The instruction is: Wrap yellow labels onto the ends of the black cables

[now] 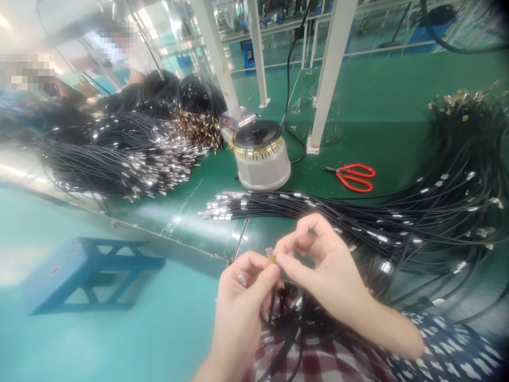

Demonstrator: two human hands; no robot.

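Note:
Both my hands meet at the front edge of the green table. My left hand (243, 292) is closed, thumb against fingers, on the end of a black cable (272, 302) that hangs down over the lap. A small yellowish piece (271, 258) with a clear or silvery tip shows between the two hands, at that cable end. The fingertips of my right hand (328, 260) pinch it from the right. Beyond them lies a bundle of black cables (278, 204) with silvery ends pointing left. More loose black cables gather below my hands.
A white round dispenser (262, 167) with yellow tabs around its black top stands behind the bundle. Red-handled scissors (356, 175) lie to its right. Piles of black cables (119, 154) fill the left; more cables (469, 138) lie right. White posts (330, 69) rise behind. A blue stool (91, 270) stands on the floor.

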